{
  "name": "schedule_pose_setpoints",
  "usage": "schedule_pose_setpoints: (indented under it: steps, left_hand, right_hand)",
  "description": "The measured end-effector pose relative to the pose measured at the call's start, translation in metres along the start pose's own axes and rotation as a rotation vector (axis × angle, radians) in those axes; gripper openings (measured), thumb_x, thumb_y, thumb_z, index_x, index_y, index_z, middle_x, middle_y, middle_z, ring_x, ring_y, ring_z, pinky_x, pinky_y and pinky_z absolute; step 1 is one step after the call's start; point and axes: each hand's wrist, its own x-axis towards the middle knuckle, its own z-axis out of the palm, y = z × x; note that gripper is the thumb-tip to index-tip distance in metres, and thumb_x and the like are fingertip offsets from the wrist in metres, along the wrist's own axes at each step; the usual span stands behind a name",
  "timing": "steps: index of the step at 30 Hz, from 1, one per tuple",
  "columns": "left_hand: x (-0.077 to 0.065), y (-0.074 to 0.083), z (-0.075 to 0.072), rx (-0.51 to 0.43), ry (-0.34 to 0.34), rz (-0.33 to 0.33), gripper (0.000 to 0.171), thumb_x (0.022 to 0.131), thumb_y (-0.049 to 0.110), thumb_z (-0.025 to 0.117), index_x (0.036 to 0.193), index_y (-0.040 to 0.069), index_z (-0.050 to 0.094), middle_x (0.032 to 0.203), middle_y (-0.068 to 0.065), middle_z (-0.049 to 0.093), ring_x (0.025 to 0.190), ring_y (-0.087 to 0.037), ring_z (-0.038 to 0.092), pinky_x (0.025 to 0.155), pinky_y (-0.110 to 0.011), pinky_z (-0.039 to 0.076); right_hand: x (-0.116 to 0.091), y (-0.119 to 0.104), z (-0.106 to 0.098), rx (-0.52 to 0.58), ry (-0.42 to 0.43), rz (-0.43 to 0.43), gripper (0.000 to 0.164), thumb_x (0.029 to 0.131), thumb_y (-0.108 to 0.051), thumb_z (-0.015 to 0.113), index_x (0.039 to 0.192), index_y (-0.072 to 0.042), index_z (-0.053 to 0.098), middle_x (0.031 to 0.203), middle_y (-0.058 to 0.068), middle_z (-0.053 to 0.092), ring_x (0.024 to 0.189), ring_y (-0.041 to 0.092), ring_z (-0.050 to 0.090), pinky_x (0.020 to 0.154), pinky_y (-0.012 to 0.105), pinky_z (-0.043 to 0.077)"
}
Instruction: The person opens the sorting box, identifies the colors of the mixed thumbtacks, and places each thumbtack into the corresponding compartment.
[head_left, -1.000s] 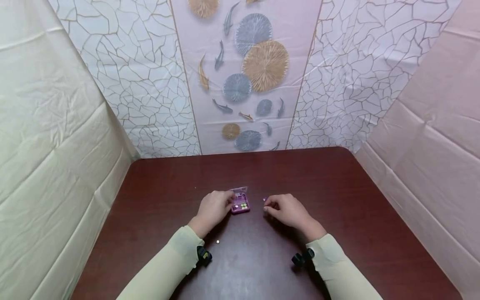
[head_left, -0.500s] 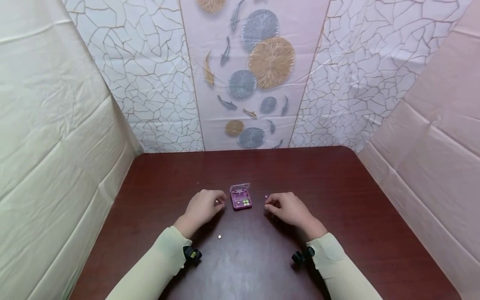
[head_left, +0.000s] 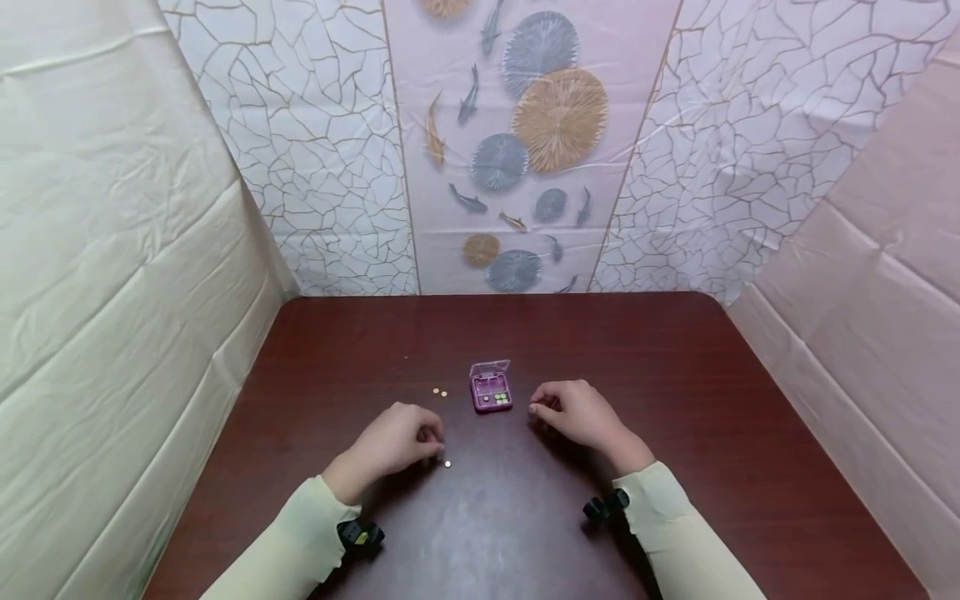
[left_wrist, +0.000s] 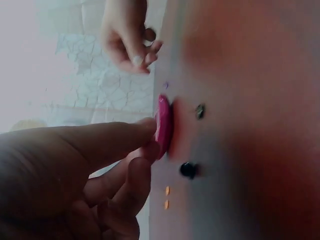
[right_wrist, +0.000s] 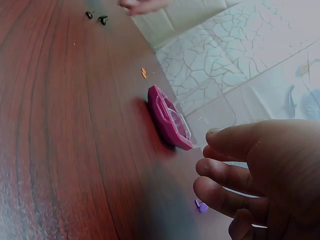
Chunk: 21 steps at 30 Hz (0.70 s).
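Observation:
A small purple case with compartments stands on the table, its clear lid raised; green and purple pieces lie inside. My left hand hovers in front of it to the left, fingers bent and holding nothing. Close by its fingertips is a small shiny stud; the left wrist view shows two dark studs, one a round black stud. Right of the case, my right hand stays with loosely curled fingers, nothing held. A purple stud lies near its fingertips, hidden in the head view.
Two orange pieces lie on the dark red table to the left of the case. Behind the table hangs a patterned cloth, with pale cloth walls on both sides.
My left hand has drawn away from the case, leftward and then toward me near the shiny stud. Two orange pieces now show near where it was. The right hand has hardly moved.

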Motion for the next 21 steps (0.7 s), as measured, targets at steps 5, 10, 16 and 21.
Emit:
schedule_pose_setpoints:
  steps: [5, 10, 16, 21]
  left_hand:
    - [-0.009, 0.006, 0.012, 0.015, -0.021, 0.022, 0.01, 0.082, 0.029, 0.078, 0.076, 0.03, 0.07, 0.062, 0.018, 0.063, 0.056, 0.001, 0.055, 0.057, -0.027, 0.05]
    - [-0.012, 0.007, 0.019, 0.015, -0.015, 0.029, 0.007, 0.082, 0.026, 0.078, 0.078, 0.028, 0.072, 0.066, 0.017, 0.064, 0.059, 0.001, 0.055, 0.059, -0.028, 0.051]
    - [-0.014, 0.008, 0.023, 0.023, -0.027, 0.006, 0.01, 0.083, 0.024, 0.076, 0.075, 0.028, 0.071, 0.066, 0.017, 0.063, 0.058, 0.0, 0.054, 0.057, -0.027, 0.05]
    - [-0.011, 0.01, 0.022, 0.031, -0.011, 0.027, 0.011, 0.083, 0.024, 0.076, 0.074, 0.027, 0.071, 0.065, 0.016, 0.063, 0.057, 0.0, 0.053, 0.056, -0.027, 0.05]
  right_hand:
    - [0.0, -0.001, -0.001, -0.005, 0.003, 0.002, 0.007, 0.09, -0.033, 0.07, 0.092, -0.027, 0.073, 0.075, -0.015, 0.066, 0.063, 0.005, 0.057, 0.063, 0.034, 0.053]
    - [-0.004, 0.0, 0.001, -0.009, 0.004, -0.006, 0.012, 0.09, -0.038, 0.069, 0.093, -0.027, 0.072, 0.076, -0.016, 0.066, 0.064, 0.003, 0.057, 0.064, 0.033, 0.053]
    - [-0.007, 0.001, 0.005, -0.019, 0.014, -0.024, 0.01, 0.088, -0.037, 0.071, 0.09, -0.027, 0.072, 0.076, -0.017, 0.066, 0.065, 0.002, 0.056, 0.064, 0.033, 0.052]
    - [-0.007, 0.002, 0.003, -0.032, 0.027, -0.031, 0.009, 0.089, -0.037, 0.071, 0.09, -0.028, 0.072, 0.075, -0.018, 0.066, 0.064, 0.0, 0.056, 0.064, 0.032, 0.052]
